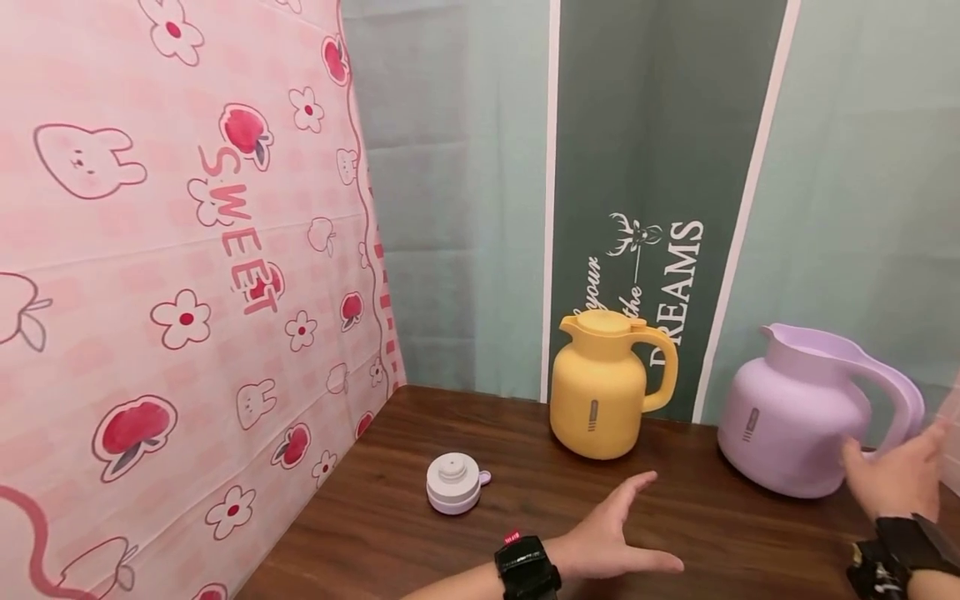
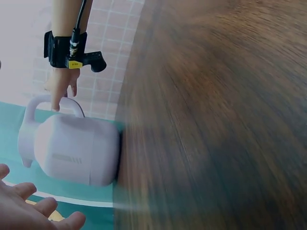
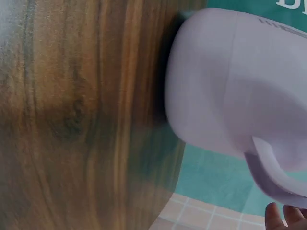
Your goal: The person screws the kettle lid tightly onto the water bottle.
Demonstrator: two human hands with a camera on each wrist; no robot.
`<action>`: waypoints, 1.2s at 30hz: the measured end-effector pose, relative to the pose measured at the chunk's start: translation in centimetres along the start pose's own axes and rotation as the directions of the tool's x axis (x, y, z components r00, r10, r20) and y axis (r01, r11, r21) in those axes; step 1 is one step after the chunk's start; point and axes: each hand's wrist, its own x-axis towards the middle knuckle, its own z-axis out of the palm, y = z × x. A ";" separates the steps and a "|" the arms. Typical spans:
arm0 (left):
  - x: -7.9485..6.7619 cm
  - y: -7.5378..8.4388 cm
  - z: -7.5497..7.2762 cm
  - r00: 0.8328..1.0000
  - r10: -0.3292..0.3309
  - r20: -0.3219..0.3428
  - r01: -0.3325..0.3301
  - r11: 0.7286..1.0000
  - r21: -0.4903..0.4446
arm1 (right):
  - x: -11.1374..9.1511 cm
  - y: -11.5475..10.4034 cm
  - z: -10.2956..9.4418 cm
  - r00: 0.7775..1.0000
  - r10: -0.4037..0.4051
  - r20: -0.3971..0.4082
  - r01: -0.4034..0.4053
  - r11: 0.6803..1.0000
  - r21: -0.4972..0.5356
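A light purple jug with an open top stands at the right of the table, its handle toward the right. My right hand is at the lower part of this handle, thumb on the jug side and fingers spread on the outer side. In the right wrist view its fingertips show right beside the handle. My left hand is held over the table before the yellow jug, thumb and fingers spread, holding nothing. A white lid with a small purple loop lies to its left.
The yellow jug wears its lid and stands near the back edge of the dark wooden table. A pink patterned cloth hangs at the left, and a green cloth with printed lettering covers the back.
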 end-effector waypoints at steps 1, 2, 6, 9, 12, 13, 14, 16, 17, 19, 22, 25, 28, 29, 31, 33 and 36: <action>0.0 0.0 0.0 1.000 -0.002 -0.001 0.002 1.000 0.002 | 0.0 0.2 0.0 1.000 0.009 0.004 -0.009 1.000 0.000; -0.1 -0.1 0.1 1.000 -0.005 -0.004 0.005 1.000 0.003 | 0.0 0.3 -0.1 1.000 0.013 0.002 -0.013 1.000 -0.005; -0.2 -0.3 0.2 1.000 -0.013 -0.023 0.013 1.000 0.000 | 0.0 0.5 -0.2 1.000 -0.006 -0.026 0.005 0.999 -0.046; -0.3 -0.6 0.2 0.999 -0.017 -0.035 0.017 1.000 -0.007 | 0.0 0.3 -0.1 0.999 -0.031 -0.033 0.029 0.997 -0.078; -0.3 -0.9 0.2 0.999 -0.018 -0.041 0.018 1.000 -0.008 | -0.3 0.2 -0.1 0.999 -0.045 -0.010 0.043 0.993 -0.114; -0.3 -1.0 0.2 0.999 -0.020 -0.042 0.020 1.000 -0.007 | -0.4 0.2 -0.1 0.999 -0.053 -0.009 0.052 0.991 -0.120; -0.3 -1.1 0.2 0.999 -0.022 -0.044 0.021 1.000 -0.006 | -0.6 0.2 -0.1 0.998 -0.064 -0.008 0.063 0.990 -0.123; -0.3 -1.3 0.1 0.998 -0.027 -0.050 0.027 1.000 -0.003 | -0.9 0.2 0.1 0.996 -0.083 -0.018 0.080 0.989 -0.121; -0.4 -1.3 0.1 0.998 -0.031 -0.052 0.031 1.000 -0.004 | -1.0 0.3 0.2 0.996 -0.091 -0.025 0.088 0.990 -0.112; -0.4 -1.4 0.1 0.998 -0.035 -0.057 0.035 0.999 0.000 | -1.3 0.3 0.4 0.994 -0.102 -0.033 0.099 0.992 -0.083; -0.5 -1.4 0.0 0.998 -0.029 -0.063 0.030 1.000 0.002 | -1.5 0.3 0.4 0.994 -0.105 0.000 0.105 0.992 -0.068; -0.6 -1.3 -0.1 0.998 -0.019 -0.067 0.020 1.000 0.007 | -1.5 0.3 0.2 0.993 -0.105 0.060 0.110 0.991 -0.079; -0.8 -1.4 -0.2 0.997 -0.015 -0.069 0.015 1.000 0.002 | -1.6 0.2 -0.2 0.990 -0.109 0.088 0.117 0.988 -0.101; -0.8 -1.4 -0.2 0.997 -0.015 -0.069 0.015 1.000 -0.004 | -1.7 0.2 -0.4 0.990 -0.109 0.092 0.118 0.988 -0.102; -0.9 -1.4 -0.3 0.997 -0.016 -0.070 0.015 1.000 -0.018 | -2.1 0.1 -0.6 0.989 -0.112 0.092 0.121 0.987 -0.106; -0.9 -1.5 -0.3 0.997 -0.019 -0.069 0.017 0.999 -0.034 | -2.6 0.0 -0.8 0.990 -0.116 0.083 0.125 0.986 -0.110; -1.0 -1.7 -0.3 0.996 -0.033 -0.077 0.030 0.999 -0.045 | -3.5 -0.3 -1.0 0.992 -0.111 0.066 0.117 0.987 -0.106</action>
